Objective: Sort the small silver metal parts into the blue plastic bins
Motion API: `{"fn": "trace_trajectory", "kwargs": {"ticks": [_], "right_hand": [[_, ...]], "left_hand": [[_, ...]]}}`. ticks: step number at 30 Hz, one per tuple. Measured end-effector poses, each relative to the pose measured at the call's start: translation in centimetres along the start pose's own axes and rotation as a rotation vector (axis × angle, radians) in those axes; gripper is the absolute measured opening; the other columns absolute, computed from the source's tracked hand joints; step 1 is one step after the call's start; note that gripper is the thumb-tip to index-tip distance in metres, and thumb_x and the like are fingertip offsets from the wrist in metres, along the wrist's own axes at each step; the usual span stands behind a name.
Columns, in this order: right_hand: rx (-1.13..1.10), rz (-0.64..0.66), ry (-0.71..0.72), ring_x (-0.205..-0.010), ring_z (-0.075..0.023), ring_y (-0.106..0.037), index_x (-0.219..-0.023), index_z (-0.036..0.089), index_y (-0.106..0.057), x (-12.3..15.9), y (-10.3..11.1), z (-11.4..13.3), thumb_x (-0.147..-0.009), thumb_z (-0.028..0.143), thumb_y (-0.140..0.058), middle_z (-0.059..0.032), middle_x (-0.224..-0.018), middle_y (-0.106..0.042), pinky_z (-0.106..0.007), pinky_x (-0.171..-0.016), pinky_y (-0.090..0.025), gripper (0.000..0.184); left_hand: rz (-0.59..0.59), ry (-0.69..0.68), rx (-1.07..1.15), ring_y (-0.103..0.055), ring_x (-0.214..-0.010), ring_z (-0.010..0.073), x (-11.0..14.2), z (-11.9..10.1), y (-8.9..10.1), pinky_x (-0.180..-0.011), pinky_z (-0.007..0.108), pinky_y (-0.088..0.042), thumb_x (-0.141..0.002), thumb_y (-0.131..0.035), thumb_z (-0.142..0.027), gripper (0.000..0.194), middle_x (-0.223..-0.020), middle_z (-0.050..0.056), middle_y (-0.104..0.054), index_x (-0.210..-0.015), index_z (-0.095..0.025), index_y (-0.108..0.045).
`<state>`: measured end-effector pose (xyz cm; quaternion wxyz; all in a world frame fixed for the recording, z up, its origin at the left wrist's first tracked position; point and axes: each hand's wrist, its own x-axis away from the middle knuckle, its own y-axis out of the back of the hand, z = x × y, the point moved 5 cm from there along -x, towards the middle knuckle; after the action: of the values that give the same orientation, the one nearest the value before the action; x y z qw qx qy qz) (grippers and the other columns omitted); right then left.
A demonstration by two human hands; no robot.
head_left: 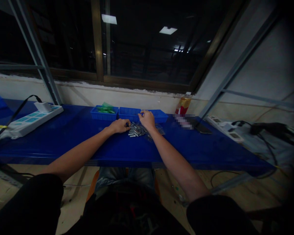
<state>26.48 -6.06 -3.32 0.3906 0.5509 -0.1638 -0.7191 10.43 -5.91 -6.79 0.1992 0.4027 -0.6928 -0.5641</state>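
A small pile of silvery metal cylinders (135, 132) lies on the blue table between my hands. My left hand (119, 126) is at the pile's left edge, fingers closed around a small dark piece whose kind I cannot make out. Just above the pile, at the front of the blue bins, is my right hand (147, 119). Its thumb and fingers are pinched together, and whatever they hold is too small to name. Beside the right wrist, a clear plastic bag (159, 129) lies partly under the forearm.
Behind my hands stand a left blue bin (94, 115) with green packets (106, 108), a middle bin (127, 112) and a right bin (161, 116). A power strip (29, 121) lies left. A bottle (183, 105) and a phone (203, 128) are right, before metal rack posts.
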Motion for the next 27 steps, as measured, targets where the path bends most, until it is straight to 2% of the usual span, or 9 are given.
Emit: {"fn": "trace_trajectory", "kwargs": {"ticks": [3,5,9,11,15,19,22,25,27], "right_hand": [[-0.048,-0.001,-0.016,-0.070,-0.0183,-0.053,-0.090,0.014,-0.066,0.1,0.3,0.4,-0.078,0.034,-0.052,-0.0052,-0.067,-0.060,-0.030,-0.071,-0.040,0.027],[-0.153,0.044,-0.009,-0.062,-0.0157,-0.052,-0.091,0.014,-0.065,0.2,0.2,1.1,-0.079,0.036,-0.050,-0.0024,-0.062,-0.057,-0.028,-0.066,-0.040,0.029],[-0.335,0.184,0.125,-0.056,-0.0111,-0.049,-0.097,0.016,-0.063,0.8,-0.5,3.5,-0.076,0.032,-0.054,0.0022,-0.060,-0.053,-0.023,-0.060,-0.038,0.027],[-0.361,0.218,0.202,-0.058,-0.0104,-0.048,-0.098,0.017,-0.061,1.2,-0.9,4.5,-0.073,0.026,-0.057,0.0030,-0.062,-0.053,-0.022,-0.060,-0.038,0.027],[-0.383,0.262,0.241,-0.059,-0.0100,-0.046,-0.089,0.018,-0.060,1.6,-1.5,5.1,-0.071,0.019,-0.058,0.0037,-0.062,-0.051,-0.022,-0.060,-0.036,0.019],[-0.408,0.264,0.250,-0.059,-0.0100,-0.045,-0.084,0.017,-0.060,1.6,-1.5,4.9,-0.072,0.021,-0.058,0.0040,-0.060,-0.049,-0.022,-0.059,-0.034,0.013],[-0.423,0.247,0.228,-0.060,-0.0102,-0.046,-0.076,0.016,-0.059,1.4,-1.2,4.8,-0.077,0.028,-0.054,0.0026,-0.061,-0.051,-0.022,-0.059,-0.033,0.013],[-0.412,0.244,0.171,-0.060,-0.0104,-0.046,-0.064,0.015,-0.056,1.3,-1.0,4.8,-0.083,0.031,-0.045,0.0012,-0.059,-0.053,-0.022,-0.058,-0.032,0.028],[-0.419,0.267,0.142,-0.059,-0.0107,-0.047,-0.062,0.016,-0.055,1.3,-1.0,4.8,-0.086,0.032,-0.041,0.0008,-0.058,-0.053,-0.023,-0.057,-0.031,0.033]], "left_hand": [[0.004,0.050,-0.002,-0.060,-0.068,0.0181,-0.2,0.3,0.0,-0.052,0.024,-0.035,-0.077,-0.052,-0.036,0.020,-0.078,0.003,-0.066,-0.088,-0.022,-0.059],[-0.036,0.057,0.022,-0.059,-0.067,0.0175,-0.3,0.9,0.6,-0.053,0.024,-0.035,-0.079,-0.049,-0.036,0.021,-0.076,0.003,-0.066,-0.088,-0.020,-0.059],[-0.206,0.033,0.103,-0.057,-0.065,0.0167,0.2,2.1,2.9,-0.058,0.025,-0.038,-0.085,-0.039,-0.034,0.027,-0.074,0.005,-0.064,-0.091,-0.016,-0.057],[-0.238,0.009,0.126,-0.056,-0.065,0.0168,0.4,2.2,3.7,-0.060,0.026,-0.039,-0.087,-0.034,-0.033,0.030,-0.073,0.005,-0.063,-0.087,-0.014,-0.057],[-0.228,-0.038,0.121,-0.054,-0.061,0.0166,0.5,1.5,3.9,-0.060,0.027,-0.038,-0.089,-0.028,-0.034,0.037,-0.066,0.004,-0.060,-0.075,-0.015,-0.056],[-0.218,-0.048,0.146,-0.053,-0.059,0.0160,0.6,0.8,3.9,-0.060,0.027,-0.037,-0.090,-0.026,-0.035,0.040,-0.063,0.004,-0.058,-0.069,-0.016,-0.054],[-0.276,-0.050,0.186,-0.054,-0.060,0.0161,0.9,0.7,4.3,-0.060,0.026,-0.038,-0.089,-0.030,-0.036,0.034,-0.066,0.003,-0.059,-0.081,-0.015,-0.056],[-0.346,-0.107,0.228,-0.056,-0.062,0.0155,1.2,0.6,4.7,-0.059,0.025,-0.039,-0.084,-0.043,-0.036,0.029,-0.073,0.002,-0.062,-0.103,-0.015,-0.052],[-0.365,-0.138,0.225,-0.056,-0.061,0.0147,1.2,0.6,4.6,-0.057,0.024,-0.039,-0.082,-0.048,-0.033,0.031,-0.075,0.002,-0.063,-0.107,-0.016,-0.051]]}}
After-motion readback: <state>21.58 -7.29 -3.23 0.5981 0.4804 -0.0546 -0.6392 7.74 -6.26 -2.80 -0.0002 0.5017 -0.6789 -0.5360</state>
